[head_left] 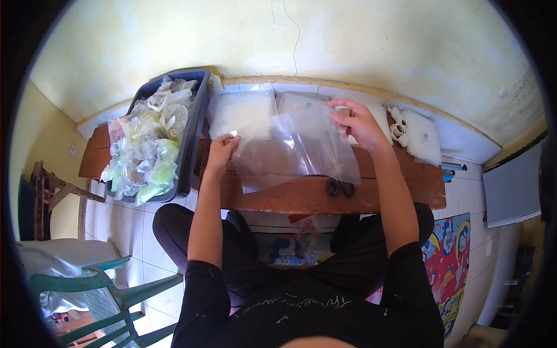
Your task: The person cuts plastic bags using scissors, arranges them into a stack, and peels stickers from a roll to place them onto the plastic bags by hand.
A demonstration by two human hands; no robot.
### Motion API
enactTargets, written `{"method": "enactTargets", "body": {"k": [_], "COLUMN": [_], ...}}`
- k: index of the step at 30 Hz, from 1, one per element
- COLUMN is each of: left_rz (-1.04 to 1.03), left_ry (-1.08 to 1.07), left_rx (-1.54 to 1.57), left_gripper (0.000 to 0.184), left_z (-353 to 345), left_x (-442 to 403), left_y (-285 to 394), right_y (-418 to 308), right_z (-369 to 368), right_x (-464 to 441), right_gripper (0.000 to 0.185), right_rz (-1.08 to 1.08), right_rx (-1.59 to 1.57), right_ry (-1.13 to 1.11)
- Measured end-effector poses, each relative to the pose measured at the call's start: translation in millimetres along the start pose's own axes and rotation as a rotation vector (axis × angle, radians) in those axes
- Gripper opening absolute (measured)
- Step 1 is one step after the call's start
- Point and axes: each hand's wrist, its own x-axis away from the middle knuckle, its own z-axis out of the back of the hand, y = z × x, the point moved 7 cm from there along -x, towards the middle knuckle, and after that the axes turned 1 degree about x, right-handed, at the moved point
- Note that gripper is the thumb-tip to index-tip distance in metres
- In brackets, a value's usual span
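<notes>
Clear plastic bag (301, 152), pinched by the fingers (343, 110) of both raised hands

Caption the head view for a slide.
Left hand and right hand hold clear plastic above a bench, beside a crate.

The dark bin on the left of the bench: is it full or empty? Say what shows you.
Full: crumpled plastic bags fill the bin, heaped up and spilling over its near edge.
</notes>
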Motion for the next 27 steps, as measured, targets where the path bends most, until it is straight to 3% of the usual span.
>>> {"method": "enactTargets", "body": {"k": [2, 4, 6, 8, 9, 10, 13, 15, 19, 22, 23, 25, 26, 27], "left_rz": [0.158, 0.147, 0.134, -0.074, -0.278, -0.275, -0.309, 0.162, 0.202, 0.423, 0.424, 0.012, 0.009, 0.222], "left_ry": [-0.175, -0.2, -0.222, -0.045, 0.132, 0.135, 0.064, -0.472, -0.378, -0.306, -0.293, -0.209, -0.198, -0.136], "left_rx": [0.255, 0.244, 0.234, -0.513, -0.99, -0.989, -0.866, 0.068, 0.235, 0.29, 0.291, 0.311, 0.31, 0.323], "left_gripper": [0.027, 0.032, 0.036, 0.054, 0.067, 0.067, 0.066, 0.061, 0.053, 0.06, 0.06, 0.077, 0.077, 0.086], "left_z": [-18, -29, -42, -48, -53, -58, -56, -70, -34, 1, 6, 23, 31, 42], "left_x": [3, -1, -2, 2, 15, 18, 35, 43, 63, 72, 72, 57, 52, 49], "left_y": [5, 1, -8, -9, 11, 18, 64, 46, 57, 53, 45, 41, 27, -2], "right_y": [-44, -86, -109, -117, -120, -122, -108, -95, -56, -40, -28, 12, 31, 44], "right_z": [-23, -57, -76, -95, -105, -114, -137, -156, -219, -256, -266, -289, -293, -290], "right_x": [18, 38, 44, 42, 38, 34, 17, 4, -14, -23, -29, -47, -53, -57], "right_gripper": [0.032, 0.032, 0.032, 0.032, 0.032, 0.031, 0.03, 0.03, 0.028, 0.028, 0.03, 0.04, 0.04, 0.043], "right_rz": [0.051, 0.141, 0.177, 0.211, 0.255, 0.294, 0.346, 0.407, 0.405, 0.38, 0.36, 0.237, 0.24, 0.312], "right_rx": [0.023, -0.085, -0.091, -0.093, -0.039, 0.012, 0.085, 0.177, 0.172, 0.213, 0.169, -0.018, -0.02, -0.033], "right_ry": [-0.05, -0.229, -0.246, -0.261, -0.224, -0.19, -0.19, -0.197, -0.302, -0.307, -0.325, -0.434, -0.444, -0.375]}}
